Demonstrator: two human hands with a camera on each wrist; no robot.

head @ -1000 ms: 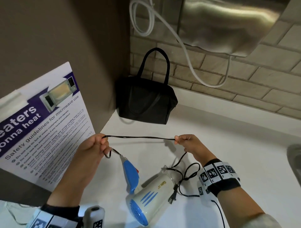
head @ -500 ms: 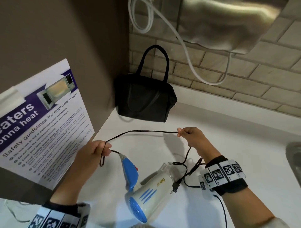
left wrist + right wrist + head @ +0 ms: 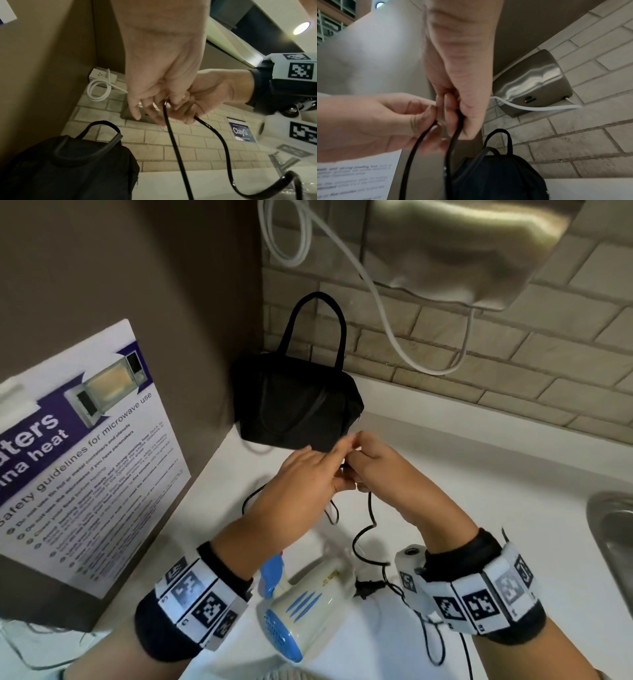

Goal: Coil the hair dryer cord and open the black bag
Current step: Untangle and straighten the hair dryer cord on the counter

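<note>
left hand [image 3: 301, 474]: pinching cord [image 3: 363, 529]
right hand [image 3: 380, 463]: pinching cord, touching left hand
hair dryer [image 3: 305, 604]: on bench [image 3: 479, 491]
bag [image 3: 294, 409]: zipped shut

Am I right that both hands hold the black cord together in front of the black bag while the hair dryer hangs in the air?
Not quite: the hair dryer lies on the counter, as the head view shows. The rest stands.

**Hands meet on the cord**

We see the left hand [image 3: 301, 477] and right hand [image 3: 380, 467] touching above the white counter [image 3: 479, 508], both pinching the black cord [image 3: 363, 532]. Loops hang down to the white-and-blue hair dryer [image 3: 308, 604] lying below. The black bag [image 3: 294, 409] stands closed in the corner behind, handles upright.
</note>
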